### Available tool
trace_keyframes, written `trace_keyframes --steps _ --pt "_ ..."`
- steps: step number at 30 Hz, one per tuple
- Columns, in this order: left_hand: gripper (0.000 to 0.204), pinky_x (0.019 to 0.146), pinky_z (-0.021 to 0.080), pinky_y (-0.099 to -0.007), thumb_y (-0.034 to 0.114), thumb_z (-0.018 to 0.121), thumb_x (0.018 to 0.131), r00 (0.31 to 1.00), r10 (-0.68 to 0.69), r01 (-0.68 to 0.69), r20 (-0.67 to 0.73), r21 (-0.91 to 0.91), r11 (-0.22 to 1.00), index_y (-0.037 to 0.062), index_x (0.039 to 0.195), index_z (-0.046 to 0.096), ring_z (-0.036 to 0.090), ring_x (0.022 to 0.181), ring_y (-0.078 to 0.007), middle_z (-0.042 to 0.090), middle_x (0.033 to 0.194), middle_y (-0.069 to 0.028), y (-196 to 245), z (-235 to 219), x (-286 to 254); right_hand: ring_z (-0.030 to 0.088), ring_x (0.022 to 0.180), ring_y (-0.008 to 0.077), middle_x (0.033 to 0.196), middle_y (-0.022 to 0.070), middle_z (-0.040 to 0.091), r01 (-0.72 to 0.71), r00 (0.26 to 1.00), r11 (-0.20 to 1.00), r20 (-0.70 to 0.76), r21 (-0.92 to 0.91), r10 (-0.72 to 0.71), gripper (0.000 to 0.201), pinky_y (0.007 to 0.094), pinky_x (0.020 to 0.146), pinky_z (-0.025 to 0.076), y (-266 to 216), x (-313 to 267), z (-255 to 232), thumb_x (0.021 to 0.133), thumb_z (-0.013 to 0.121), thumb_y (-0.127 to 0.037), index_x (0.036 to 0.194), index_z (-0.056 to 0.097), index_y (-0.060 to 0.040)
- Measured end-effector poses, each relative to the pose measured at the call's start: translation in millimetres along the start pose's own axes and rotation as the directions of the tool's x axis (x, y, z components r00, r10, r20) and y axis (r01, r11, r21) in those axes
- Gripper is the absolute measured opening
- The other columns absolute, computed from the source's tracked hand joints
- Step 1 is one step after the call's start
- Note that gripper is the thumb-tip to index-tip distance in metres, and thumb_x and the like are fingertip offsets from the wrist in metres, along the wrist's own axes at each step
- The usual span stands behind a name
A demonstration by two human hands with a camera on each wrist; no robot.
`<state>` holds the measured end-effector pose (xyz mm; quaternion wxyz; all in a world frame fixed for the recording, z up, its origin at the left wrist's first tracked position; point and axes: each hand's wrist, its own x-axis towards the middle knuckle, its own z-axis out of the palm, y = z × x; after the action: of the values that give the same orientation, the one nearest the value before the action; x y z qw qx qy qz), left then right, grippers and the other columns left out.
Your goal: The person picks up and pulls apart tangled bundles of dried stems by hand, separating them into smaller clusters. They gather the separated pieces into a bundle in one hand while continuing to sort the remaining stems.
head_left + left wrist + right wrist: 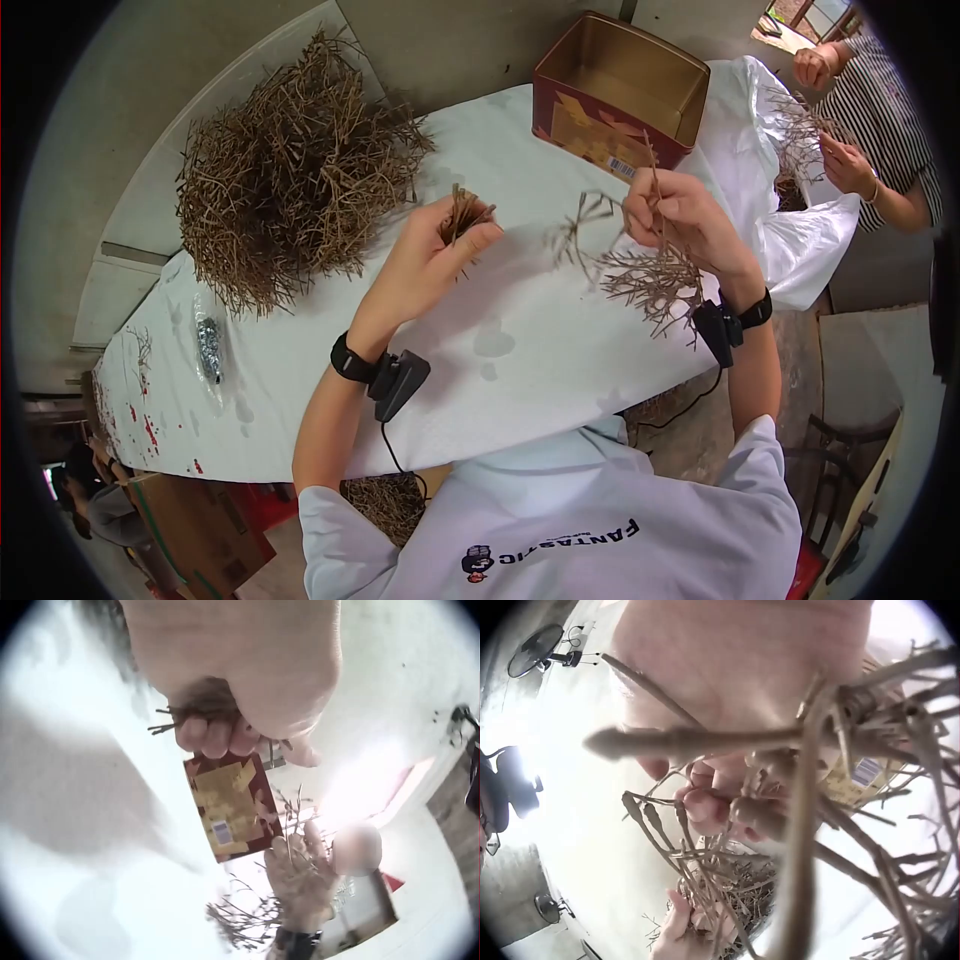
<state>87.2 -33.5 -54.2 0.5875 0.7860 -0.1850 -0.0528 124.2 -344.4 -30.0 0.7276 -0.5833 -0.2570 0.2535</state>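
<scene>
In the head view my left hand [408, 268], over the middle of the cloth, grips a small bunch of short brown twigs [462, 216] with the thumb laid along it. Twig ends [160, 726] poke out past the curled fingers in the left wrist view. My right hand [690, 218], farther right, pinches a dry, many-branched sprig [655, 283] between thumb and fingers. One stem rises above that hand, and the branches spread below and left of it. In the right wrist view, thick stems [802, 825] cross in front of the fingers and partly hide them.
A large heap of dry twigs [290, 180] lies at the back left. An open, red-and-gold tin box [585, 135] stands behind my right hand. A clear plastic packet [209, 345] lies on the white cloth [480, 400]. At the right another person's hand [848, 165] holds twigs.
</scene>
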Motion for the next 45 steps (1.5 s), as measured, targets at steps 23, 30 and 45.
trace_keyframes --steps 23,30,45 --pt "0.041 0.054 0.043 -0.0217 0.006 0.071 0.090 0.927 -0.353 0.373 0.125 -0.382 0.845 0.0125 0.068 0.036 0.063 0.070 -0.0074 0.066 0.079 -0.0046 14.6 16.2 1.2 0.041 0.065 0.0092 0.078 0.0012 0.050 -0.092 0.996 0.864 -0.028 -0.495 0.090 0.007 0.0257 0.059 0.035 8.2 29.6 78.8 0.088 0.050 -0.006 0.087 0.051 0.0007" --pt "0.028 0.058 0.045 -0.0224 0.012 0.065 0.096 0.959 -0.273 0.282 0.075 -0.353 0.892 0.0087 0.077 0.044 0.057 0.066 -0.0065 0.061 0.075 -0.0018 10.6 18.7 -2.8 0.043 0.067 0.0103 0.075 0.0019 0.050 0.001 0.999 0.795 -0.032 -0.606 -0.026 0.014 0.0274 0.061 0.037 14.9 28.7 80.0 0.093 0.050 -0.010 0.086 0.052 0.0011" --pt "0.016 0.070 0.046 -0.0246 0.007 0.056 0.099 0.968 0.024 0.026 0.249 -0.195 0.980 -0.0001 0.091 0.045 0.053 0.078 -0.0090 0.050 0.084 -0.0022 14.0 -17.3 -8.7 0.038 0.060 0.0064 0.071 -0.0022 0.047 -0.159 0.986 0.965 0.012 -0.210 0.165 0.028 0.0216 0.053 0.030 4.0 12.1 66.2 0.102 0.051 -0.018 0.078 0.051 -0.0032"
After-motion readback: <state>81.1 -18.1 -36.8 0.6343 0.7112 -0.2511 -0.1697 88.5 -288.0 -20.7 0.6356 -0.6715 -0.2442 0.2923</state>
